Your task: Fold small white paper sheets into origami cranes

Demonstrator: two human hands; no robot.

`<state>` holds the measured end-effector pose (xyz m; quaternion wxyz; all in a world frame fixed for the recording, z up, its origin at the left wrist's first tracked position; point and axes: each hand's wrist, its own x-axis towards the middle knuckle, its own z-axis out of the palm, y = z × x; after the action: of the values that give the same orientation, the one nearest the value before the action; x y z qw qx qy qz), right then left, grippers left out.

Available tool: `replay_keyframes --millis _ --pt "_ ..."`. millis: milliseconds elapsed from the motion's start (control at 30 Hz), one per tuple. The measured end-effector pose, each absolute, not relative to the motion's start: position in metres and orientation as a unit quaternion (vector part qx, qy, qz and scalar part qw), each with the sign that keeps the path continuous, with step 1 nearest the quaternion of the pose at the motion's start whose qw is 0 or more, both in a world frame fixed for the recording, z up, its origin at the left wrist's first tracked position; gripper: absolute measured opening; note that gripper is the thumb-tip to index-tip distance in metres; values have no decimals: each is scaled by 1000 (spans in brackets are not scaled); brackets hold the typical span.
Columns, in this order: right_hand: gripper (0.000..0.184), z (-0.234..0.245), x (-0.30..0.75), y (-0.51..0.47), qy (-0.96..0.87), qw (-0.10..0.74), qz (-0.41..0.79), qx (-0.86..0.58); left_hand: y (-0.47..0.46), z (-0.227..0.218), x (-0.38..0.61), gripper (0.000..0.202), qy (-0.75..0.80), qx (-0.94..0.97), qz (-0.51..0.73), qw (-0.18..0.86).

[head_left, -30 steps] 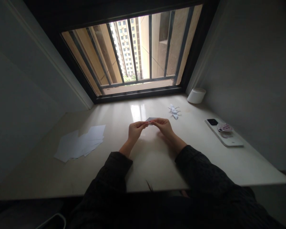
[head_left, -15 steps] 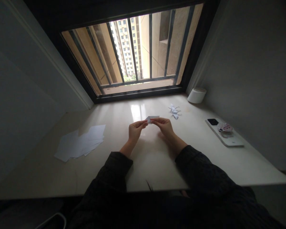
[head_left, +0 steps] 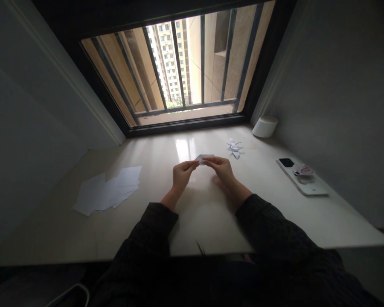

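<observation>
Over the middle of the pale table (head_left: 211,213) I hold a small folded white paper piece (head_left: 205,158) between both hands. My left hand (head_left: 181,175) pinches its left end with thumb and fingers closed. My right hand (head_left: 222,167) pinches its right side, fingers curled over it. Most of the paper is hidden behind my fingers; only its upper edge shows. Both dark sleeves reach in from the near edge.
A loose stack of white sheets (head_left: 107,192) lies at the left. A finished folded paper figure (head_left: 234,149) sits behind my right hand. A white phone (head_left: 301,175) with a round sticker lies at the right, a white round container (head_left: 265,126) in the back corner. A barred window (head_left: 185,72) faces the table.
The paper piece has turned up between my fingers, so that its light upper edge now shows more than a second ago. My hands have stayed in nearly the same place.
</observation>
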<state>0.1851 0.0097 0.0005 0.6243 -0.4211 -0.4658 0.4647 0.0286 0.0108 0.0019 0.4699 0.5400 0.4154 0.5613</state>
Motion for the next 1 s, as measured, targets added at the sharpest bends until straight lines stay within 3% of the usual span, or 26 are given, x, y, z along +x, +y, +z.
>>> replay_keyframes --millis 367,1000 --pt "34 2 185 8 -462 620 472 -424 9 2 32 37 411 512 586 476" --pt "27 -6 185 13 -447 637 475 -410 8 1 32 34 406 522 591 462"
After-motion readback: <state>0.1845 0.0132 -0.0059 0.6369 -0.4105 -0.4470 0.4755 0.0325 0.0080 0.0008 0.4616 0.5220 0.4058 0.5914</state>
